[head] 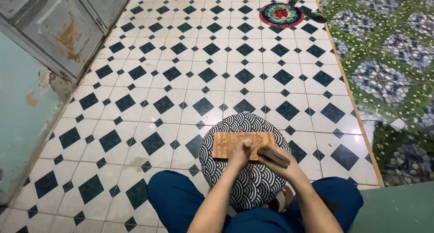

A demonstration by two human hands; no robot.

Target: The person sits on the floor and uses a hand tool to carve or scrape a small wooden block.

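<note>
at the bottom of the frame the person's knees in blue trousers spread to either side, and both forearms reach up from the lower centre. between the knees stands a round cushion covered in a dark blue and white wave pattern, resting on the floor. on top of the cushion, just above the centre of the frame's lower half, lies a flat wooden board with carving on its face, its long side running left to right.

the left hand is closed in a fist over the middle of the board, gripping something thin whose shape cannot be made out. the right hand sits just to the right of it, curled shut around a dark block-shaped tool that lies across the board's right end. the two hands are close together, nearly touching.

beyond the cushion the tiled floor runs up the frame, white with dark blue diamonds. along the left edge is a pale green wall with chipped paint, and in the upper left a worn grey metal door with rust marks. at the top centre lies a small round mat in red, green and blue rings. the right side of the frame holds a different floor patterned with green and pebble shapes, with a small white scrap lying on it.
</note>
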